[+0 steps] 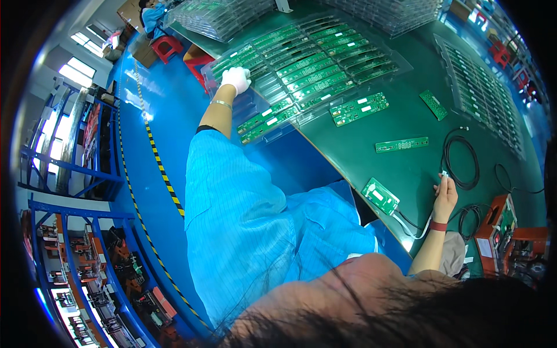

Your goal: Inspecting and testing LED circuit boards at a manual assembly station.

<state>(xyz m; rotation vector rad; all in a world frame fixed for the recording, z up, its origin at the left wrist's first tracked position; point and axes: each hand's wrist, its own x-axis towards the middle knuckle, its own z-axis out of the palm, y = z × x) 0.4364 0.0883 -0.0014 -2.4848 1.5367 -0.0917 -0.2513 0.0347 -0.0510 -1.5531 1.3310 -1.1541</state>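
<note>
My left hand [235, 80], in a white glove, is closed at the left end of a clear plastic tray [397, 62] holding rows of green circuit boards [310, 69]. Its fingers curl down beside the boards, and what they grip is hidden. Over the table on the right, my bare right hand [445, 197] pinches a small white connector [445, 173] close to a coiled black cable [477, 159]. Nearer the table edge lies a green board [380, 196] with a white cable [409, 231] leading off it. A narrow board with a digit display [401, 145] rests beyond that.
Loose boards [360, 109] and a smaller one [433, 105] lie on the green table [348, 156]. Another filled tray [481, 93] stands right; stacked clear trays [223, 17] are at the back. An orange fixture [493, 226] sits lower right. A person [154, 20] sits far left.
</note>
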